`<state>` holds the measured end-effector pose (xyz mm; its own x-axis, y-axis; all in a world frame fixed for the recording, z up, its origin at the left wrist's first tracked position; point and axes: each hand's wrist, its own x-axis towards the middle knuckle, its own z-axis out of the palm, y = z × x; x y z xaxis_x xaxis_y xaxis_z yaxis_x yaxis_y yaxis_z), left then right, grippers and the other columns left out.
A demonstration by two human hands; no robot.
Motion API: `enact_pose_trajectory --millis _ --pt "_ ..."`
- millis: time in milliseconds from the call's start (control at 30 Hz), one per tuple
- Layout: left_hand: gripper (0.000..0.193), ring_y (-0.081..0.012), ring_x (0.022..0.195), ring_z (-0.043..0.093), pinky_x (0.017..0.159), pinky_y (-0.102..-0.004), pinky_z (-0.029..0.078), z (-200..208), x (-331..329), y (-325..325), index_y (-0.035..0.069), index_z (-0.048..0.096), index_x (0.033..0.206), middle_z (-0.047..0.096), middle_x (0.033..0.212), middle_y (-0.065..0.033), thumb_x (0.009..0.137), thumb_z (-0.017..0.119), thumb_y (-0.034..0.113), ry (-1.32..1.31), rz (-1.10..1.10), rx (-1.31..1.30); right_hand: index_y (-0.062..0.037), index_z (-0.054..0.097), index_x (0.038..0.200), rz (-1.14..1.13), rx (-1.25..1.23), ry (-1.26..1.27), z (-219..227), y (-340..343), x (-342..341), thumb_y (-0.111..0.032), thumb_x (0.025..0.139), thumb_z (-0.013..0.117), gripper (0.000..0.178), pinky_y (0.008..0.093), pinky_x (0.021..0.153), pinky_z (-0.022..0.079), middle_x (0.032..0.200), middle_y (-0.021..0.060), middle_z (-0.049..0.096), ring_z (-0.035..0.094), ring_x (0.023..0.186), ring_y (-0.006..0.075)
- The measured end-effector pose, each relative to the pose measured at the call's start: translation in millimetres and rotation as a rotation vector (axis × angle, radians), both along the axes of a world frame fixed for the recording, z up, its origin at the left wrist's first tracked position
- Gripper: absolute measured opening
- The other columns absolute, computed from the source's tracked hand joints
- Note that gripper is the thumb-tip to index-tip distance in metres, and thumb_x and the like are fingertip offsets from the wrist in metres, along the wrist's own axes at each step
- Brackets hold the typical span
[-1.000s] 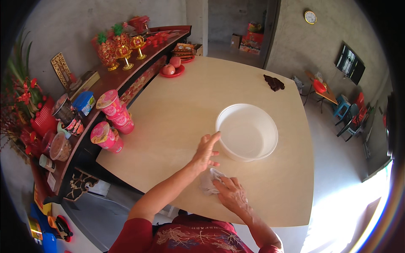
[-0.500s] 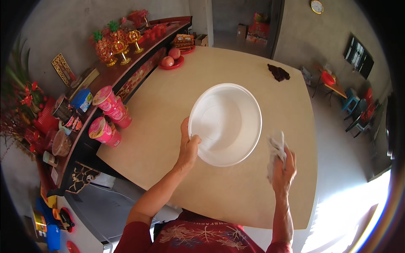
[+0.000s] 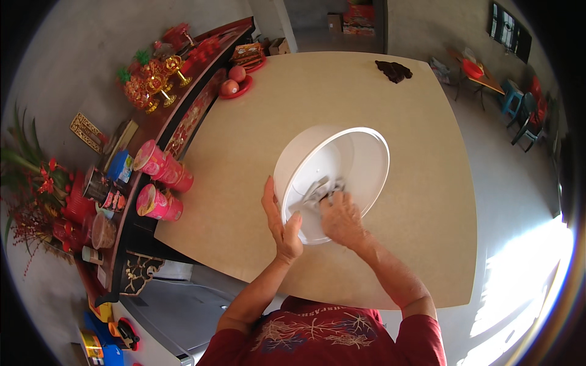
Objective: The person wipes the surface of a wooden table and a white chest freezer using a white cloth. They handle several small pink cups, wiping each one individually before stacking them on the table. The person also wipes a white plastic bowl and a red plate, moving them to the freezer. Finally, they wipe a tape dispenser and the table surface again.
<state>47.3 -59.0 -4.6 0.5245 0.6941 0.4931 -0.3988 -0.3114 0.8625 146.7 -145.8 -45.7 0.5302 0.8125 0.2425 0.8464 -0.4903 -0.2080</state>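
A round white basin (image 3: 366, 177) is tilted above the tan table, its opening facing right and toward me. My left hand (image 3: 285, 229) grips its lower left rim, with the thumb over the edge and the fingers along the outer wall. My right hand (image 3: 343, 219) reaches into the basin, closed around a crumpled whitish cloth (image 3: 316, 194). The cloth lies against the inner wall and bottom; it and the fingers are slightly blurred by motion.
The tan table (image 3: 305, 91) bears a dark crumpled cloth (image 3: 394, 71) at its far right and a red plate (image 3: 243, 88) of round fruit. Pink tubs (image 3: 160, 204) stand at the left beside a dark red altar shelf (image 3: 152, 137). Beyond stands a small table (image 3: 488, 79) with chairs.
My right hand has moved left with the cloth, from beside the basin to inside it. The basin has tilted to face more to the right. The view has shifted slightly.
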Motion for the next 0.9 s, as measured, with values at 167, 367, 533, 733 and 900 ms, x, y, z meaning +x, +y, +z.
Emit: enact_pose_trajectory --millis 167,367,533,733,900 --pt "0.073 -0.0274 0.133 0.033 0.109 -0.0387 0.027 -2.3 -4.3 7.1 -0.003 0.022 0.146 0.028 0.146 -0.0162 0.081 0.048 0.018 0.008 -0.062 -0.061 -0.0026 0.060 0.104 0.437 0.334 0.991 46.4 -5.3 -6.4 -0.004 0.080 0.053 0.025 0.0370 0.070 0.049 0.103 0.0189 0.056 0.056 0.088 0.0290" --pt "0.063 -0.0232 0.134 0.033 0.109 -0.0351 0.027 -10.4 -9.1 15.6 0.001 0.024 0.147 0.030 0.149 -0.0130 0.090 0.045 0.020 0.011 -0.077 -0.391 0.0006 0.054 0.117 -0.104 0.995 0.490 56.2 25.0 31.9 0.000 0.082 0.054 0.035 0.0450 0.088 0.041 0.117 0.0257 0.049 0.048 0.103 0.0406" --pt "0.061 -0.0203 0.128 0.038 0.106 -0.0339 0.031 -6.7 -11.3 12.7 0.001 0.028 0.145 0.037 0.143 -0.0103 0.091 0.047 0.021 0.129 -0.055 -0.374 0.0003 0.053 0.116 -0.012 0.928 0.121 40.1 68.8 37.7 0.003 0.070 0.064 0.047 0.0492 0.092 0.039 0.128 0.0270 0.042 0.043 0.109 0.0463" --pt "0.055 -0.0215 0.124 0.043 0.103 -0.0331 0.034 -21.0 -18.1 32.0 -0.001 0.034 0.140 0.046 0.135 -0.0111 0.092 0.050 0.021 -0.009 -0.131 -0.516 -0.0014 0.063 0.082 0.671 0.475 0.330 20.5 41.3 -5.9 -0.006 0.075 0.059 0.010 0.0417 0.083 0.043 0.102 0.0153 0.050 0.048 0.095 0.0336" --pt "0.051 -0.0232 0.115 0.051 0.098 -0.0365 0.038 -36.4 -34.7 38.4 0.000 0.040 0.134 0.051 0.127 -0.0115 0.093 0.048 0.030 -0.067 -0.012 -0.561 -0.0010 0.062 0.094 0.932 -0.082 0.968 78.0 -13.7 48.9 -0.001 0.077 0.056 0.019 0.0374 0.081 0.045 0.103 0.0133 0.053 0.055 0.091 0.0278"
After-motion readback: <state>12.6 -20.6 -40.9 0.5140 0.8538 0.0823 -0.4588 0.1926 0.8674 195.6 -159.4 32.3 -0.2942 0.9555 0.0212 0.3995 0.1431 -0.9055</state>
